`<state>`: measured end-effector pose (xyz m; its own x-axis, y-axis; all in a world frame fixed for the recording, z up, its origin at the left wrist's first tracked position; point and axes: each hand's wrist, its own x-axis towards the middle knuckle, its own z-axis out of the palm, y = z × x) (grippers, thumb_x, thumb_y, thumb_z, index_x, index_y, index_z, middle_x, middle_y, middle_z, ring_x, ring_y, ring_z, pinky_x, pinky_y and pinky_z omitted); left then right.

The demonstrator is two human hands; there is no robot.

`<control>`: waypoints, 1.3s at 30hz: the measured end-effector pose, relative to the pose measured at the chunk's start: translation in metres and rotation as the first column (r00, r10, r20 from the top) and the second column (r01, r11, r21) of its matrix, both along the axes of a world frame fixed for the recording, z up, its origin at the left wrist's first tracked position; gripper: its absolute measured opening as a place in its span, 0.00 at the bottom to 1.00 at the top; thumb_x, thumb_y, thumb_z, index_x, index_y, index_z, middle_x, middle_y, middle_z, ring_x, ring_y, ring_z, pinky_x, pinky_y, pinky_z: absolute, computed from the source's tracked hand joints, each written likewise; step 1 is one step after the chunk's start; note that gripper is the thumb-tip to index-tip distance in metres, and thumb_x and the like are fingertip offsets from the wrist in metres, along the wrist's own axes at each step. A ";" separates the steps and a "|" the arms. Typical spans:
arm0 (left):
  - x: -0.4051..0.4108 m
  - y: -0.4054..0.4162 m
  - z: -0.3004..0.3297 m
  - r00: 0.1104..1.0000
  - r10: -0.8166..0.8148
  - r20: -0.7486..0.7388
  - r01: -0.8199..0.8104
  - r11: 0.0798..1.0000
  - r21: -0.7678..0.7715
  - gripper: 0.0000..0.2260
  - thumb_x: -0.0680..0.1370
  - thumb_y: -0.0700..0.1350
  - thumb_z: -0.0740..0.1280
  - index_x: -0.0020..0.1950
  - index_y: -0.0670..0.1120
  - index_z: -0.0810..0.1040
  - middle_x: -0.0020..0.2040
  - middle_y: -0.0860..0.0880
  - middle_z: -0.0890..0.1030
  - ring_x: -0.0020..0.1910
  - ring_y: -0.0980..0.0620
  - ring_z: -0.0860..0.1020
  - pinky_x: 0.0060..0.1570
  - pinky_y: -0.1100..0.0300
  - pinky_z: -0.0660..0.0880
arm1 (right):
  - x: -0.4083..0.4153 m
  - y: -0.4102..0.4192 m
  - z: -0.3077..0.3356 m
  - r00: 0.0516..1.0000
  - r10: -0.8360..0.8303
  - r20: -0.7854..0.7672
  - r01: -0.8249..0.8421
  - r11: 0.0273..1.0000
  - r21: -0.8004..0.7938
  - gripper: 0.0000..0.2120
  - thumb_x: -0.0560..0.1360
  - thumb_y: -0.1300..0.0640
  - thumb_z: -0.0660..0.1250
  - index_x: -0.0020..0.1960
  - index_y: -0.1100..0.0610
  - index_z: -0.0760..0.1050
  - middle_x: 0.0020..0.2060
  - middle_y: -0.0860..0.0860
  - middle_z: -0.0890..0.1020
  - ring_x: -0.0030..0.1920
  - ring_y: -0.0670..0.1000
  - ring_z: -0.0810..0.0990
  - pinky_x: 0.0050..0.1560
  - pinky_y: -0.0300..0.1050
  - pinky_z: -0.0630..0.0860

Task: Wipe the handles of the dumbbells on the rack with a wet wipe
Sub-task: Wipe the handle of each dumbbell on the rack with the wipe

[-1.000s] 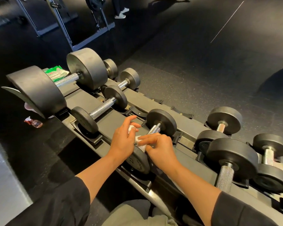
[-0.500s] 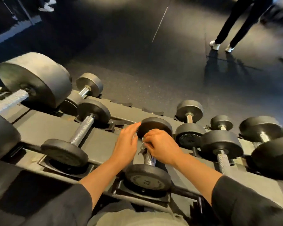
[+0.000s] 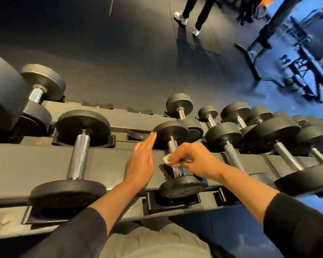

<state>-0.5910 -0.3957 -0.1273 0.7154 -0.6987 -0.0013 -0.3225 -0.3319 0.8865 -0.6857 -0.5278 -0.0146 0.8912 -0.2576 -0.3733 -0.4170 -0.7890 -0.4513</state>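
Note:
A small black dumbbell (image 3: 171, 132) lies across the grey rack (image 3: 35, 164) in front of me. My right hand (image 3: 196, 162) grips a white wet wipe (image 3: 167, 158) wrapped round the near half of its knurled metal handle. My left hand (image 3: 141, 161) lies flat with straight fingers on the rack just left of that handle, its fingertips at the edge of the far weight head. Much of the wipe is hidden under my right fingers.
A bigger dumbbell (image 3: 78, 155) sits to the left, several more (image 3: 229, 146) run off to the right on both tiers. A person's legs (image 3: 194, 13) stand on the dark floor behind the rack, beside gym machine frames (image 3: 287, 58).
My view has swung right along the rack. My right hand has slid the wipe down the handle toward the near head. My left hand has flattened beside the handle.

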 end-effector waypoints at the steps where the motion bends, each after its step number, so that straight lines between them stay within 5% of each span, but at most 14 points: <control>1: -0.001 0.000 0.000 1.000 -0.010 -0.011 0.010 1.000 0.000 0.26 0.82 0.39 0.56 0.76 0.58 0.55 0.74 0.50 0.64 0.70 0.51 0.66 0.60 0.65 0.62 | -0.002 0.002 0.003 0.999 -0.031 -0.029 0.032 0.999 0.036 0.12 0.72 0.66 0.69 0.49 0.52 0.83 0.50 0.44 0.81 0.54 0.41 0.78 0.60 0.42 0.75; 7: -0.003 0.003 0.005 1.000 -0.020 -0.016 0.020 1.000 0.014 0.29 0.82 0.40 0.56 0.77 0.60 0.47 0.70 0.46 0.67 0.59 0.49 0.74 0.48 0.59 0.72 | -0.004 0.014 0.018 0.982 -0.158 -0.103 0.174 0.969 0.174 0.11 0.72 0.69 0.68 0.45 0.55 0.84 0.49 0.50 0.84 0.52 0.45 0.81 0.60 0.43 0.76; 12: -0.003 0.003 0.004 1.000 -0.029 -0.010 0.030 0.998 0.050 0.32 0.81 0.38 0.57 0.77 0.60 0.44 0.69 0.46 0.68 0.54 0.49 0.76 0.46 0.53 0.78 | 0.018 0.024 0.001 0.978 -0.163 0.128 0.181 0.974 -0.139 0.14 0.74 0.70 0.65 0.55 0.58 0.81 0.57 0.51 0.80 0.59 0.48 0.75 0.60 0.39 0.71; 15: -0.003 0.003 0.003 1.000 -0.026 -0.005 0.026 0.997 0.074 0.32 0.81 0.39 0.57 0.77 0.60 0.44 0.69 0.46 0.70 0.53 0.49 0.77 0.45 0.53 0.79 | 0.027 0.018 -0.010 1.000 0.012 -0.020 -0.017 0.959 -0.282 0.20 0.73 0.69 0.64 0.62 0.56 0.77 0.64 0.50 0.76 0.65 0.50 0.67 0.61 0.42 0.68; 22: -0.003 0.003 0.006 1.000 -0.027 -0.011 0.028 0.996 0.082 0.33 0.81 0.38 0.58 0.77 0.59 0.44 0.69 0.45 0.69 0.51 0.48 0.78 0.45 0.51 0.79 | 0.018 0.012 0.000 0.988 0.028 -0.150 -0.057 0.979 -0.195 0.18 0.74 0.68 0.65 0.59 0.54 0.79 0.61 0.49 0.76 0.65 0.47 0.67 0.60 0.35 0.66; 27: -0.004 0.004 0.009 0.999 -0.035 0.007 0.035 0.998 0.054 0.31 0.80 0.37 0.58 0.78 0.56 0.47 0.71 0.45 0.67 0.59 0.47 0.75 0.52 0.51 0.78 | 0.009 0.012 0.007 0.978 0.045 -0.202 -0.064 0.994 -0.087 0.15 0.73 0.66 0.67 0.55 0.52 0.81 0.62 0.48 0.75 0.66 0.45 0.67 0.64 0.42 0.68; 30: -0.007 0.008 0.015 1.000 -0.028 -0.003 0.028 1.000 0.014 0.30 0.79 0.34 0.58 0.78 0.52 0.52 0.75 0.48 0.63 0.71 0.47 0.65 0.64 0.48 0.71 | 0.008 0.015 0.008 0.996 -0.032 -0.088 0.028 0.999 -0.045 0.17 0.73 0.68 0.66 0.56 0.51 0.81 0.59 0.48 0.77 0.62 0.45 0.72 0.63 0.43 0.72; 35: -0.005 0.015 0.037 0.994 0.088 0.067 -0.087 0.996 -0.017 0.29 0.79 0.33 0.59 0.77 0.49 0.57 0.72 0.47 0.66 0.70 0.48 0.65 0.64 0.54 0.67 | 0.027 0.023 0.016 0.961 -0.217 0.172 0.214 0.976 0.036 0.17 0.74 0.70 0.64 0.58 0.56 0.80 0.58 0.50 0.80 0.57 0.41 0.74 0.53 0.22 0.68; 39: 0.007 0.025 0.065 0.967 0.172 0.187 -0.169 0.985 -0.031 0.26 0.79 0.33 0.59 0.76 0.46 0.59 0.68 0.45 0.69 0.68 0.47 0.66 0.64 0.54 0.66 | 0.056 0.027 0.016 0.938 -0.202 0.281 0.180 0.979 0.101 0.15 0.74 0.68 0.66 0.58 0.57 0.80 0.55 0.52 0.82 0.57 0.47 0.78 0.62 0.36 0.71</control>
